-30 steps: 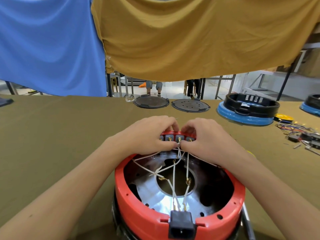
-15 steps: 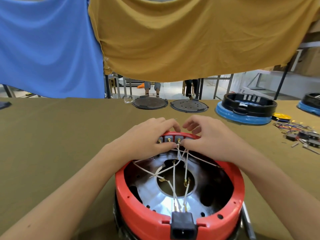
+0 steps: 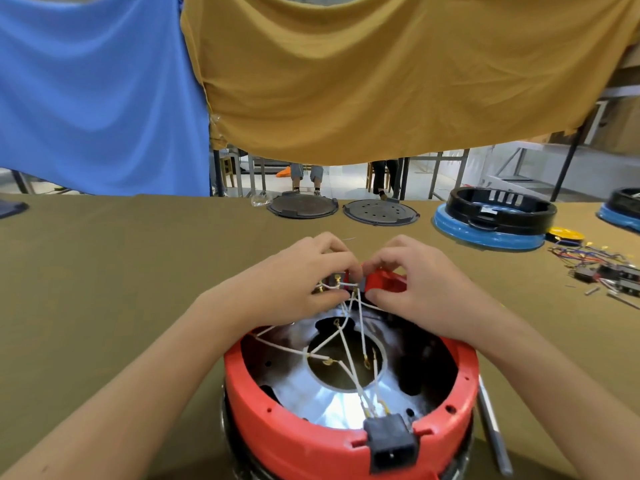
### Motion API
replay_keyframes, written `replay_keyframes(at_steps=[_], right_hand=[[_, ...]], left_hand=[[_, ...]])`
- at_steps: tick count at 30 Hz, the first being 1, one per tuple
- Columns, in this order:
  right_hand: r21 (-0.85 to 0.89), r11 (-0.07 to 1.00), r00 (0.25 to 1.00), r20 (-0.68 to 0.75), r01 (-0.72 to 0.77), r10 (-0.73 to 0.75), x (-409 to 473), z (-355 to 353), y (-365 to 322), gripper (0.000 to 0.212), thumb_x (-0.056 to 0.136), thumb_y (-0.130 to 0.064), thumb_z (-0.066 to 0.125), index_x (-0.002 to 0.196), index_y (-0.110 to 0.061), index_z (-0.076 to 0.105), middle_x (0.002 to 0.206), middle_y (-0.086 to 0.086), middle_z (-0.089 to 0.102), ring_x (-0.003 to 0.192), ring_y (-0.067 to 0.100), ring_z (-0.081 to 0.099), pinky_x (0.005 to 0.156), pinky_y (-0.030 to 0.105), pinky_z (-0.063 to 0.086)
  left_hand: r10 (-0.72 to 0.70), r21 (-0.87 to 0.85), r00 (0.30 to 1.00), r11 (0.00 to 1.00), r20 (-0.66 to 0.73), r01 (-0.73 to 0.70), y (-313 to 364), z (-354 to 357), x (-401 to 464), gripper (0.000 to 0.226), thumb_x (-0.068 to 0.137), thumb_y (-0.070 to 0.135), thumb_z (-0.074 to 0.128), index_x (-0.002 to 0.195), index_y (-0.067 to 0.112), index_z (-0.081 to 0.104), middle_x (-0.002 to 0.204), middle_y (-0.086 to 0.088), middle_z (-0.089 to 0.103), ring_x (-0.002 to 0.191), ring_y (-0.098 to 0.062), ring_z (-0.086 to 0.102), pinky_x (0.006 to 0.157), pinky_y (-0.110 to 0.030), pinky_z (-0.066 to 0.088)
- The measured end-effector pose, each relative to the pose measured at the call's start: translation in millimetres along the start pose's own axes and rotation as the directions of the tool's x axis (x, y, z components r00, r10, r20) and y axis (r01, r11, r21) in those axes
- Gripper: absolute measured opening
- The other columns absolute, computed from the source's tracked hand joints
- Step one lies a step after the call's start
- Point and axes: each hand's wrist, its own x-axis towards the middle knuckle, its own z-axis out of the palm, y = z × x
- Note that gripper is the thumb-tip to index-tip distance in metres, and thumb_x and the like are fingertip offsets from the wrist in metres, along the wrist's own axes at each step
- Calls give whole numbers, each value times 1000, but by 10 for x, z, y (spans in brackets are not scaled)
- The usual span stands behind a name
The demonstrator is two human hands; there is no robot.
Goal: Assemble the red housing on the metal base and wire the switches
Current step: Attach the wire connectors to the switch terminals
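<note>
Red housing [image 3: 304, 431] sits on the tabletop [image 3: 104, 289], white wires [image 3: 349, 358] crossing its metal interior. Left hand [image 3: 298, 282] pinches the switches [image 3: 337, 283] at the far rim; right hand [image 3: 415, 285] grips a red piece [image 3: 384, 282] beside them.

I see both hands crowding far rim of round red plastic housing [image 3: 301, 434]. White wires [image 3: 346, 355] criss-cross its open centre, blocking reach inside. Olive cloth table [image 3: 104, 289] open to left; loose switch and wire clutter [image 3: 602, 268] lies far right.
</note>
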Motion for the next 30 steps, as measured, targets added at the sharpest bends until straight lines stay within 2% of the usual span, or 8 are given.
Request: replay_keyframes(at_steps=[2,4,8,14,20,24,30], right_hand=[[-16,1000,1000,6,5,-5,1,7,7,16,84,-30,72,98,-37,69,101,-16,52,93,0,53,78,17,39],[-15,1000,1000,-1,3,-3,6,10,11,15,84,-29,73,97,-36,69,102,-16,52,93,1,53,78,16,39],[-11,1000,1000,5,3,-3,24,17,20,11,83,-29,74,93,-34,71,103,-17,53,95,1,53,77,15,37],[44,999,999,35,-18,17,21,1,48,7,83,-30,76,83,-36,72,106,-23,53,99,-7,52,74,3,35],[73,997,999,6,-34,34,23,12,47,7,83,-29,76,84,-36,73,103,-21,54,94,-5,54,74,3,38],[57,997,999,-17,-51,52,22,24,46,6,85,-29,74,82,-35,73,101,-20,54,92,-3,54,73,9,38],[65,997,999,20,-44,42,45,21,67,6,83,-33,76,78,-36,74,103,-22,54,95,-5,53,74,8,36]], left_hand=[[11,-25,1000,1000,-7,-11,2,14,11,8,97,30,61,103,35,59,123,11,45,106,-5,42,99,-29,40],[2,-40,1000,999,-22,-3,-13,24,19,6,96,29,61,96,33,57,123,9,47,109,-7,44,98,-30,39],[-16,-31,999,999,-35,14,-45,53,36,14,96,32,61,109,26,60,128,9,47,119,-10,43,101,-29,37],[4,-14,1000,1000,-29,-5,-50,67,56,4,97,30,61,97,26,62,120,7,47,108,-10,44,96,-30,41],[12,-31,999,999,-36,-13,-29,60,60,7,97,31,59,91,32,54,114,9,46,104,-10,44,94,-30,42],[9,-24,1000,1000,-28,-10,-27,57,58,4,97,30,58,96,26,59,114,8,46,103,-10,44,93,-29,41],[8,-28,1000,1000,-16,-9,-22,55,52,5,97,29,58,98,24,60,115,7,45,105,-13,44,95,-30,41]])
